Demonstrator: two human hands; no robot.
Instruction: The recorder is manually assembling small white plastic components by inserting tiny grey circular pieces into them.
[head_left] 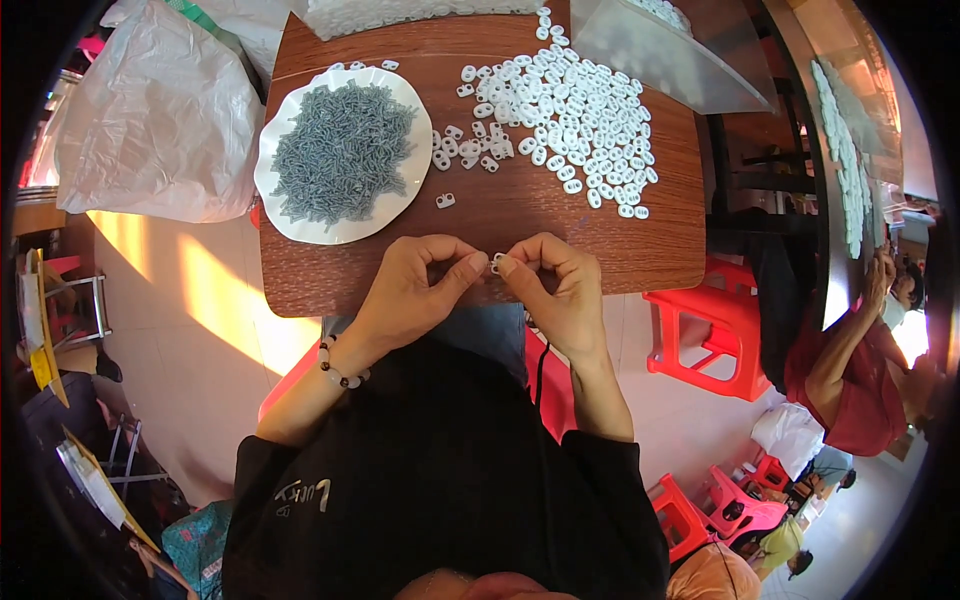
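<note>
Over the near edge of the table, my two hands meet at the fingertips. My right hand (562,290) pinches a small white two-holed plastic piece (496,264) between thumb and forefinger. My left hand (415,290) is closed in a pinch right beside that piece; what its fingertips hold, if anything, is too small to make out. A similar white piece (446,201) lies alone just beyond my hands. Farther back spreads a large pile of white oval two-holed plastic pieces (570,110). To the left, a white scalloped plate (423,165) holds a heap of small thin grey pieces (345,150).
The brown wooden table (650,245) has rounded near corners. A translucent bin (670,60) tilts at its back right. A white plastic sack (160,120) stands left, and a red stool (710,335) right. Another person in a dark red top (850,380) sits at the far right.
</note>
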